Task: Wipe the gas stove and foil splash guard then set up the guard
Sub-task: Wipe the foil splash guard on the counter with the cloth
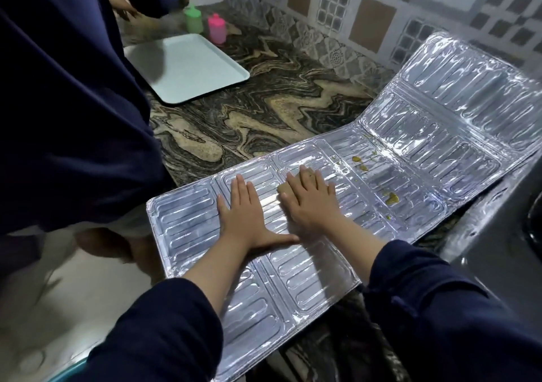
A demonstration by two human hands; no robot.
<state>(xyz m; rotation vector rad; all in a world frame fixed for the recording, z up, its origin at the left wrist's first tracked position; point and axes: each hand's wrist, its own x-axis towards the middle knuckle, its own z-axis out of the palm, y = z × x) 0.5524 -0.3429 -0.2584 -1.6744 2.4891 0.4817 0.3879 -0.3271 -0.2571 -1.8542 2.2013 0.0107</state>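
The foil splash guard (381,176) lies unfolded across the marbled countertop, its right panels bent up over the gas stove (498,235). Yellow-green food spots (391,197) mark its middle panel. My left hand (249,214) rests flat on the foil with fingers spread, holding nothing. My right hand (311,202) presses flat on a tan sponge (284,188), which shows only at the hand's left edge and under the fingertips.
A pale blue tray (187,67) sits on the countertop (264,111) at the back left, with a green bottle (193,19) and a pink bottle (217,28) behind it. Another person in dark blue clothes (67,102) stands close at the left. A tiled wall runs behind.
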